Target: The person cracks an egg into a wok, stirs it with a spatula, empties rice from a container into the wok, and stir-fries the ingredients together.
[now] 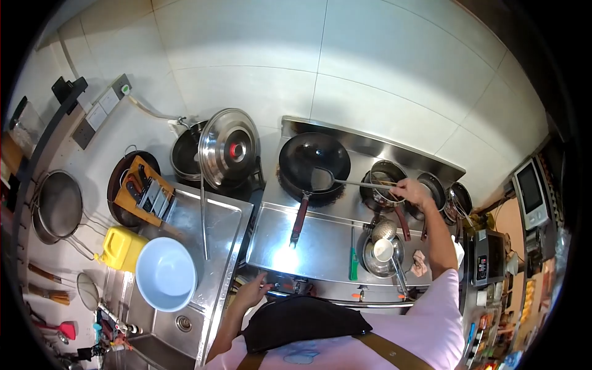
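Observation:
My right hand (412,191) is closed around the long handle of a wok spatula (364,184). The spatula's flat head rests inside a black wok (311,157) on the stove, near the wok's front rim. The wok's dark red handle (300,222) points toward me, and neither hand touches it. Under my right hand and forearm sits a small pot (383,176) with a strainer over it. My left hand (251,292) is low at the stove's front left edge, its fingers bent at the front panel. What those fingers touch is too small to make out.
A steel bowl with ladles (382,250) and a green-handled tool (353,265) lie on the stove's front ledge. Leftward are a large pot lid (229,148), a knife block (145,191), a blue basin (166,274) and a yellow jug (121,248). More pans (431,191) stand at right.

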`<action>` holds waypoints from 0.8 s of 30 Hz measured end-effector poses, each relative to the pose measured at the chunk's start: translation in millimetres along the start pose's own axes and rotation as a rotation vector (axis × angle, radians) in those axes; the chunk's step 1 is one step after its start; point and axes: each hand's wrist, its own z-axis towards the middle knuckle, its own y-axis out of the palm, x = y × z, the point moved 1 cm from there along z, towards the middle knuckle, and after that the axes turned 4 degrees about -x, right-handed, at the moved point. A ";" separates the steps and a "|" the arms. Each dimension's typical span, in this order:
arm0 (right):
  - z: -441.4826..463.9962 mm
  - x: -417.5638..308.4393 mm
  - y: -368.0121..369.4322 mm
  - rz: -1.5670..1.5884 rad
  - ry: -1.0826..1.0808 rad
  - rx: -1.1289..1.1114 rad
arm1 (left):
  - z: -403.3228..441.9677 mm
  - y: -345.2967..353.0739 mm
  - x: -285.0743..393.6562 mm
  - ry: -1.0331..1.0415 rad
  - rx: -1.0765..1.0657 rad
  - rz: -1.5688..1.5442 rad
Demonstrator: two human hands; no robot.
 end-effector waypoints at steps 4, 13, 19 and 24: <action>-8.3 -33.2 -27.6 -0.472 -0.073 0.201 | 16.8 3.5 -4.5 0.052 -0.021 0.058; 6.8 -84.2 122.0 -0.534 0.020 0.336 | 31.5 0.8 -12.2 0.152 -0.057 -0.043; 10.0 -121.1 214.4 -0.285 0.313 0.128 | 55.9 19.1 -23.5 0.286 -0.122 -0.194; -8.4 -124.4 239.4 -0.005 0.245 0.264 | 80.2 38.1 -46.4 0.230 -0.268 -0.137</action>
